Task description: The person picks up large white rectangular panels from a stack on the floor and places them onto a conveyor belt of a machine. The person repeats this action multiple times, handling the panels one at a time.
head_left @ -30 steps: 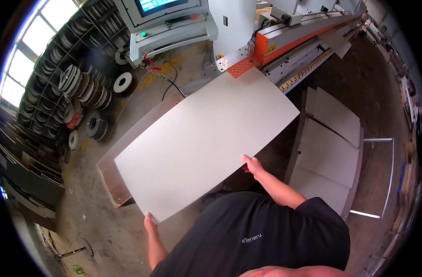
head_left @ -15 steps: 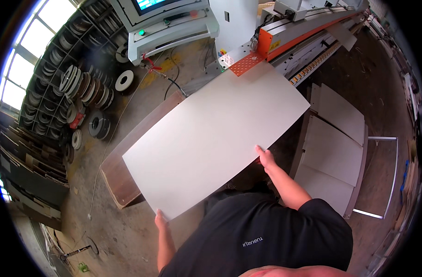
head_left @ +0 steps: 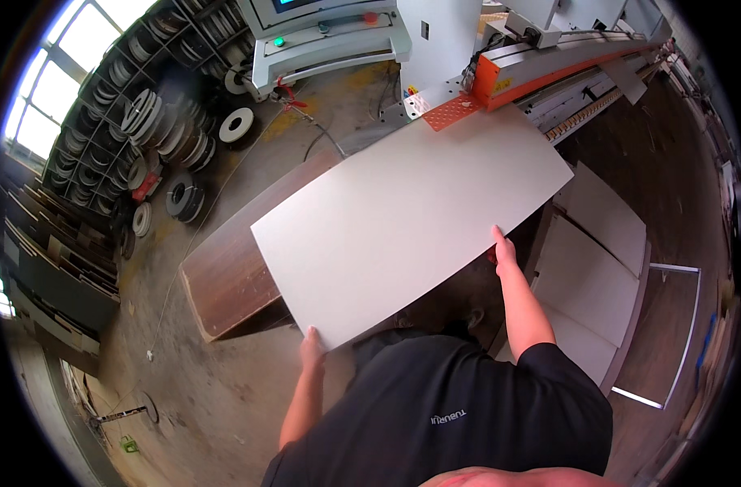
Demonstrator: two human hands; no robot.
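A large white rectangular panel [head_left: 411, 219] lies across the middle of the view, held in both of my hands. My left hand [head_left: 312, 349] grips its near left corner, thumb on top and the other fingers hidden beneath. Along the near long edge, toward the right, my right hand [head_left: 504, 249] holds it the same way, with the thumb on the upper face. The panel's far right end reaches the perforated orange plate [head_left: 451, 112] of a long machine [head_left: 565, 69]. Under its left part shows a brown wooden board [head_left: 228, 284].
Several white panels [head_left: 585, 260] lie stacked at the right, beside a white metal frame [head_left: 683, 333] on the floor. A control console [head_left: 330, 49] stands at the far side. Rolls of edge banding [head_left: 184, 199] and a rack [head_left: 86, 154] fill the left. A thin cable [head_left: 188, 243] crosses the floor.
The panel and both hands have moved right and farther away, along the orange machine. More of the brown board shows at the left. The whole view has also shifted slightly.
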